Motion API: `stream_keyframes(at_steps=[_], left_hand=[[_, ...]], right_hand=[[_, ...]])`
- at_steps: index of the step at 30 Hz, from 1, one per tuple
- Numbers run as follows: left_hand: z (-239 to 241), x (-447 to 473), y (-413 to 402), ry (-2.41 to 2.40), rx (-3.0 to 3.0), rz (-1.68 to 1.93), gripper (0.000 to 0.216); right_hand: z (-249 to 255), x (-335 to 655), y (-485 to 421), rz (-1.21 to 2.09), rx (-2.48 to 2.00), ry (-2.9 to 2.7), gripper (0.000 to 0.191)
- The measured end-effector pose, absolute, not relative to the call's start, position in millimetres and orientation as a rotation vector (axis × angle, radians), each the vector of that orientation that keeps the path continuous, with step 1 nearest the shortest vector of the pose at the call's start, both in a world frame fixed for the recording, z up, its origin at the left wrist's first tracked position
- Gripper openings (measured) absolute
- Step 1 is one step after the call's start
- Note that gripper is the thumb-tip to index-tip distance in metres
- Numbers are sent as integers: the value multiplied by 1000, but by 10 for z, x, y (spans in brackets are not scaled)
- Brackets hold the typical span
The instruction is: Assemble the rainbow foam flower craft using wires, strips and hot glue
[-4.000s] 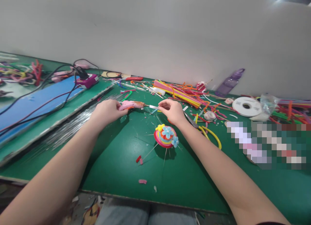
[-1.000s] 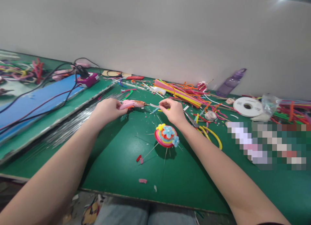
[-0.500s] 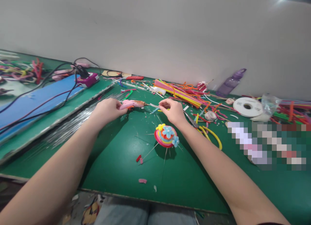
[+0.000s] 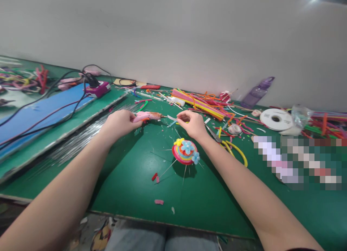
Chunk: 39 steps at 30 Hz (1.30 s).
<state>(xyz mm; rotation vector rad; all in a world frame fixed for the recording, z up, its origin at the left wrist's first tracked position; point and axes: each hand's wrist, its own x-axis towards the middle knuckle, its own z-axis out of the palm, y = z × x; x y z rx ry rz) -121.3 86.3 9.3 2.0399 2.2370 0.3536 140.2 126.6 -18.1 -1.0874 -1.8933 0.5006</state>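
My left hand (image 4: 123,121) is closed around the back of a pink glue gun (image 4: 145,116), whose brown, crusted nozzle points right. Facing that nozzle, my right hand (image 4: 191,121) pinches a thin pale strip (image 4: 172,118) between thumb and fingertips. The strip's free end is close to the nozzle tip; whether they touch I cannot tell. Nearer to me, a round ornament (image 4: 185,151) of coiled pink, yellow, blue and orange pipe cleaner, with blue and yellow flowers, stands on the table with thin wires sticking out around it.
Scissors with yellow handles (image 4: 234,151) lie beside my right forearm. Behind are a bundle of pipe cleaners (image 4: 199,103), a white spool (image 4: 275,119) and a purple bottle (image 4: 256,92). Thin clear sticks (image 4: 78,137) lie left, near a purple power socket (image 4: 99,89) with black cables. Scraps dot the green table (image 4: 130,186).
Almost nothing differs. My right hand has shifted very slightly at the strip; the glue gun and the ornament stay in place.
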Motion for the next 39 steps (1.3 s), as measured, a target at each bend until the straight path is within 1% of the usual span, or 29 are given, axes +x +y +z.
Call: stream_keyframes(at_steps=[7,22,32,39], left_hand=[[96,-1215,864,2241,2044,334,45],[106,-1209,858,2244,2056,334,46],[86,-1214,863,2247,2064,358,42],[86,-1190,868,2260,2115,319,45]], right_hand=[[-169,1402,1256,545,-1086,-1884,10],[-155,1400,1243,659,-1066,-1899,11],[-107,1407,1246,728,-1059,-1914,10],[-17,1432,1243,787,-1038,-1885,11]])
